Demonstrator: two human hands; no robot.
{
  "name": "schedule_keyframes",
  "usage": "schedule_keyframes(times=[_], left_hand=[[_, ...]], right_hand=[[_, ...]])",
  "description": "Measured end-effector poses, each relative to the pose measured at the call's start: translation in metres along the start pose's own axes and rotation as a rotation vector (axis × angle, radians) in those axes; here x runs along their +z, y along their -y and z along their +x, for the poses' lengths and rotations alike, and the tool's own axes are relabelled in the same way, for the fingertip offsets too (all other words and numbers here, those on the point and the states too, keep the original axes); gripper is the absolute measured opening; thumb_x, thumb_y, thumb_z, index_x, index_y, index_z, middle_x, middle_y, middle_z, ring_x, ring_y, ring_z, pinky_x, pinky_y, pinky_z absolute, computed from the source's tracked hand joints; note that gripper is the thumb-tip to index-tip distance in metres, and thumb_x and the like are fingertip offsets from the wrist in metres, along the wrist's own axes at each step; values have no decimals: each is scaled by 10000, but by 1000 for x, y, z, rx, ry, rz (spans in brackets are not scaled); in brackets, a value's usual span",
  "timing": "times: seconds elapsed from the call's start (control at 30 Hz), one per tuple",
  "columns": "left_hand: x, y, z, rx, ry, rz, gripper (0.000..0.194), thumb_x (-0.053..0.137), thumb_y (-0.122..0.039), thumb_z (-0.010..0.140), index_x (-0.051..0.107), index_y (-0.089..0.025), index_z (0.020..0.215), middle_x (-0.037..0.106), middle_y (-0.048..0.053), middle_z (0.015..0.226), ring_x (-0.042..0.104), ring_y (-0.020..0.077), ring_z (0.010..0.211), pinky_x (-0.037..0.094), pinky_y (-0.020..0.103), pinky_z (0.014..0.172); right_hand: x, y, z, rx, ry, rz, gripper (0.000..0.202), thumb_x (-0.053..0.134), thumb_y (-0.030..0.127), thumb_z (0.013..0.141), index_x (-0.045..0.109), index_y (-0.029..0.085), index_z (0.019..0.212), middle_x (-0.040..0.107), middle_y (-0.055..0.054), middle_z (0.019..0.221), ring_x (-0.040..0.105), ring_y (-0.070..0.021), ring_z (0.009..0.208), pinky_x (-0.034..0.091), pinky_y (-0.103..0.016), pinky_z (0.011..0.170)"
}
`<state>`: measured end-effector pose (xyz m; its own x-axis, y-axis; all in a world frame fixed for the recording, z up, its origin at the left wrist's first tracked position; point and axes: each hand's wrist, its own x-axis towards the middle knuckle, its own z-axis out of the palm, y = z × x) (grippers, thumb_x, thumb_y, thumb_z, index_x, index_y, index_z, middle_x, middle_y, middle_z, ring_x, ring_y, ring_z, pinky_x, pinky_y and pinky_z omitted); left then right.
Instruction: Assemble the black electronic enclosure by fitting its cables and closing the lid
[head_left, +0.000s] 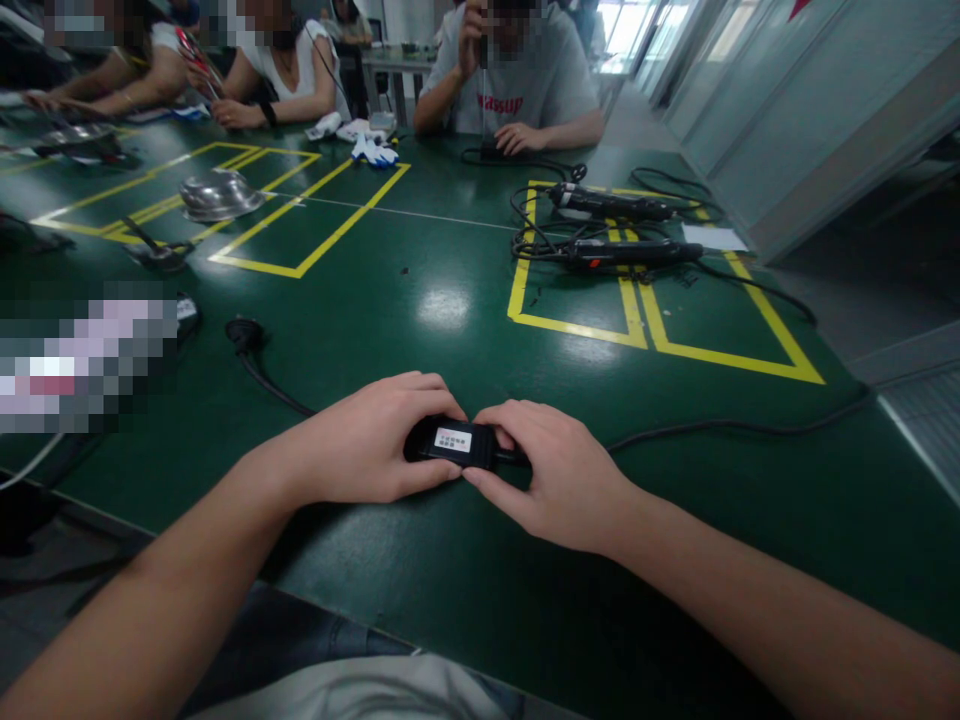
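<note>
A small black box (480, 447) with a white printed label lies between my hands, low at the middle of the green table. My left hand (394, 437) grips its left end between thumb and fingers. My right hand (551, 465) pinches its right end, where a cable comes out. One black cable (281, 396) runs from under my left hand to a black plug (245, 333). Another black cable (720, 432) leads off to the right past my right hand. The undersides of the box and my hidden fingertips do not show.
The green table (420, 250) bears yellow tape rectangles. Two black electric screwdrivers (630, 252) with cables lie at the right. A metal bowl (217, 195), white-blue gloves (375, 150) and a blurred pink item (82, 360) are on the left. Several people sit across the table.
</note>
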<state>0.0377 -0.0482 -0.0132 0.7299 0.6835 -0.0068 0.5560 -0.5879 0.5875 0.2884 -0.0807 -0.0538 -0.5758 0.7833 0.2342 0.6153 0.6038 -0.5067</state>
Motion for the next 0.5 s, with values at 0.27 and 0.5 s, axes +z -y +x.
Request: schedule_keyframes(times=[0.27, 0.5], left_hand=[[-1, -2, 0, -2, -1, 9, 247, 767, -352, 955, 770, -211, 1158, 746, 69, 1120, 721, 252, 1040, 552, 375, 937], [-1, -1, 0, 3, 1, 16, 250, 760, -357, 958, 768, -208, 1158, 747, 72, 1119, 719, 253, 1044, 552, 373, 934]], right_hand=[[0, 0, 0, -11, -13, 5, 213, 732, 349, 997, 707, 191, 1138, 729, -58, 927, 669, -233, 820, 523, -383, 794], [0, 0, 0, -14, -7, 9, 205, 727, 349, 997, 703, 205, 1141, 740, -58, 940, 669, -230, 832, 528, -376, 795]])
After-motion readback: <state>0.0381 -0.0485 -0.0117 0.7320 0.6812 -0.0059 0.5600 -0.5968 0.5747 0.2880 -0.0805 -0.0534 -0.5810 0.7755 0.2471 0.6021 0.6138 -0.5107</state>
